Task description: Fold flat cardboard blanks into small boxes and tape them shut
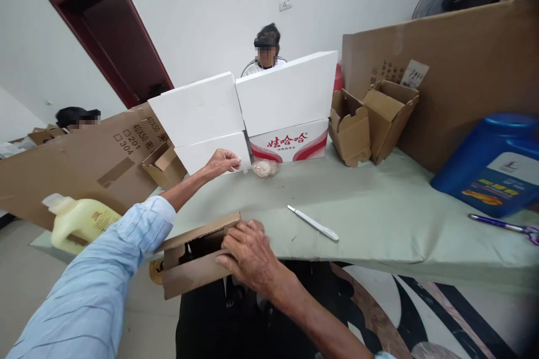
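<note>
**At the Near Table Edge: Hand and Object Positions**

At the near edge of the table, which has a pale green cover, the right hand grasps a small cardboard box. The fingers curl over the upper flap and the thumb presses the side facing the person. The box overhangs the table edge, tilted, with its open end toward the left.

The left hand, on a light blue sleeve, is extended to the far side of the table. Its fingertips are closed in a pinch on the edge of a clear-wrapped packet. The packet lies on the cover, against the foot of a carton with red lettering.

Adjacent items:
- Two white foam boxes stand side by side at the back, the right one on top of the lettered carton.
- A white knife lies flat between the packet and the near edge, apart from both hands.
- Two open brown boxes lean against a tall cardboard sheet on the right.
- A blue container rests at far right, with a purple-handled tool just beside it.
- A yellow jug stands at the left end.
- A person sits behind the foam boxes.
</note>
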### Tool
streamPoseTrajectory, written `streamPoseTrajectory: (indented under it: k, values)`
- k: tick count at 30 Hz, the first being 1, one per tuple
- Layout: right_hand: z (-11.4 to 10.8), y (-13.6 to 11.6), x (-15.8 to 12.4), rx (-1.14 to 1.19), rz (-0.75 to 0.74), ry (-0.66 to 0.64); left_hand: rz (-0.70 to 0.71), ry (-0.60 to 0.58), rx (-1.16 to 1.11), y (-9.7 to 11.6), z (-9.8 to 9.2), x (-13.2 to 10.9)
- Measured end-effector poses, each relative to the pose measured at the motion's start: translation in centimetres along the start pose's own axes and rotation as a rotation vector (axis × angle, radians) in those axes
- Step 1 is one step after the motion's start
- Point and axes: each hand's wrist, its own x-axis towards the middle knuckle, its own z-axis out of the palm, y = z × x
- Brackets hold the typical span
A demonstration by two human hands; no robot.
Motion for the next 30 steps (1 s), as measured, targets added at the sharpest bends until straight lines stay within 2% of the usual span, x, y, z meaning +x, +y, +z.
streamPoseTrajectory:
  k: [6, 11, 14, 17, 22, 26, 30]
  values:
    - [0.2, -0.1, -0.5, 0.031, 0.051, -0.063, 0.176, 0.057, 0.364, -2.4, 4.1, 6.9]
    - [1.7, 0.3, -1.1, 0.061, 0.061, -0.016, 0.292, -0.048, 0.586, -4.4, 8.3, 9.6]
    - [2.7, 0.8, -1.3, 0.061, 0.056, 0.033, 0.337, -0.128, 0.678, -6.1, 10.5, 9.8]
    - [3.4, 1.3, -1.2, 0.069, 0.061, 0.028, 0.379, -0.178, 0.740, -7.5, 11.6, 9.4]
    - [4.3, 1.6, -0.9, 0.120, 0.053, -0.030, 0.479, -0.232, 0.785, -8.5, 11.6, 8.3]
    - [5.0, 1.7, -0.7, 0.117, 0.021, -0.009, 0.527, -0.264, 0.803, -9.1, 11.8, 7.0]
    - [3.8, 1.6, -0.9, 0.106, 0.006, -0.033, 0.499, -0.307, 0.870, -9.3, 12.0, 5.8]
